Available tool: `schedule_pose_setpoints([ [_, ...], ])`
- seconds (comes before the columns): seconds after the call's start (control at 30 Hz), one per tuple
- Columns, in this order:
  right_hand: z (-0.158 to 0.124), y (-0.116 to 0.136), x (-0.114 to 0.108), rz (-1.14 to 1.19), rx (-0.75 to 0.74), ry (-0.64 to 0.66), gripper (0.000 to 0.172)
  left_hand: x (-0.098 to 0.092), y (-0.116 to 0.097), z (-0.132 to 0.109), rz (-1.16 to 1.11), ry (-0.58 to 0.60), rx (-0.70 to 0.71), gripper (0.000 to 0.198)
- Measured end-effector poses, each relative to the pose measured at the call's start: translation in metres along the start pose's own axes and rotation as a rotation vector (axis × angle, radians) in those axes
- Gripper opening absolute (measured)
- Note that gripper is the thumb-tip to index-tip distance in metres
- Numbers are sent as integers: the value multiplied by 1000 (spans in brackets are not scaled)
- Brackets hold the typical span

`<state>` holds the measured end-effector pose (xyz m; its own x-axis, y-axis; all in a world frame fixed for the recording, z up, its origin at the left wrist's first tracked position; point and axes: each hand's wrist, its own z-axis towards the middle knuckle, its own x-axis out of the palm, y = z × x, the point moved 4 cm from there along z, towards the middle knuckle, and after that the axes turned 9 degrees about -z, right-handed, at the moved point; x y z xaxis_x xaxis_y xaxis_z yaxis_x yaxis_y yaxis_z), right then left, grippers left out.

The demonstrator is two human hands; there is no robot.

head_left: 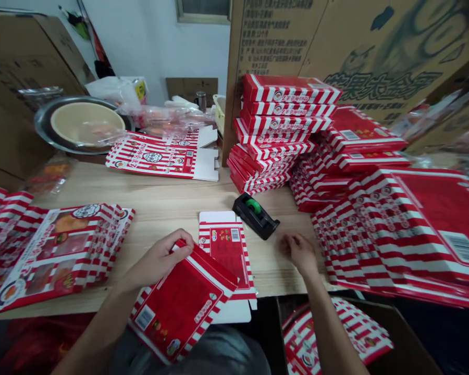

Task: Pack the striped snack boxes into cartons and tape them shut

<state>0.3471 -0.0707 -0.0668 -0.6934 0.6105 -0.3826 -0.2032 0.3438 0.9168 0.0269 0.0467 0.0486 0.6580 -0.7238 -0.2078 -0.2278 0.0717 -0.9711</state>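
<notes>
My left hand (166, 258) grips the top edge of a red box with striped sides (185, 304), tilted over my lap at the table's front edge. My right hand (300, 254) is over the table, just right of a black tape dispenser (257, 217) with a green core. Its fingers are curled together and slightly blurred; whatever they may pinch is too small to make out. Under the held box, partly covered by it, lies a flat unfolded carton (229, 252) with white flaps.
Stacked striped boxes (281, 125) rise behind the dispenser, with more piled boxes (433, 224) at the right. Window-front cartons (58, 245) overlap at the left. At the back are a flattened carton (152, 156) and a metal basin (42, 127). An open cardboard box (398, 333) sits below the edge.
</notes>
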Motion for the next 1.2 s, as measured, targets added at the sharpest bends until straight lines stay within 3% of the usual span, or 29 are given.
schedule_pose_setpoints([
  [0.07, -21, 26, 0, 9, -41, 28, 34, 5, -5, 1, 17, 78, 4, 17],
  [0.13, -46, 65, 10, 29, -124, 178, 44, 10, -9, 3, 35, 156, -1, 16],
  [0.23, -90, 127, 42, 41, -342, 773, 67, 19, -16, 8, 63, 266, -4, 15],
  [0.3, -108, 152, 59, -11, -461, 1008, 75, 25, -21, 10, 65, 326, -5, 14],
  [0.4, -112, 162, 76, -102, -512, 1060, 80, 29, -27, 9, 36, 360, 10, 13],
  [0.47, -109, 156, 84, -77, -400, 1096, 80, 29, -29, 5, -14, 369, 37, 11],
  [0.53, -107, 145, 94, 12, -232, 1217, 79, 26, -32, -2, -80, 391, 61, 9],
  [0.6, -103, 133, 104, 59, -113, 1259, 69, 20, -34, -10, -148, 400, 78, 8],
  [0.67, -92, 125, 114, 81, -83, 1105, 51, 7, -35, -17, -196, 297, 87, 8],
  [0.73, -86, 122, 125, 196, -72, 940, 46, -15, -33, -21, -233, 43, 86, 11],
  [0.83, -104, 132, 151, 390, -60, 1033, 58, -60, -20, -29, -330, -400, 10, 20],
  [0.9, -123, 147, 172, 341, -76, 1103, 54, -91, -11, -41, -393, -606, -4, 28],
  [0.97, -135, 169, 190, 276, -153, 1014, 42, -125, -4, -63, -318, -823, 57, 33],
  [1.07, -141, 213, 218, 295, -543, 758, 27, -172, 10, -116, -14, -1108, 121, 40],
  [1.13, -144, 235, 241, 260, -903, 640, 26, -191, 30, -147, 28, -1112, 64, 48],
  [1.2, -146, 243, 272, 178, -1131, 625, 31, -201, 53, -169, -42, -1044, -18, 58],
])
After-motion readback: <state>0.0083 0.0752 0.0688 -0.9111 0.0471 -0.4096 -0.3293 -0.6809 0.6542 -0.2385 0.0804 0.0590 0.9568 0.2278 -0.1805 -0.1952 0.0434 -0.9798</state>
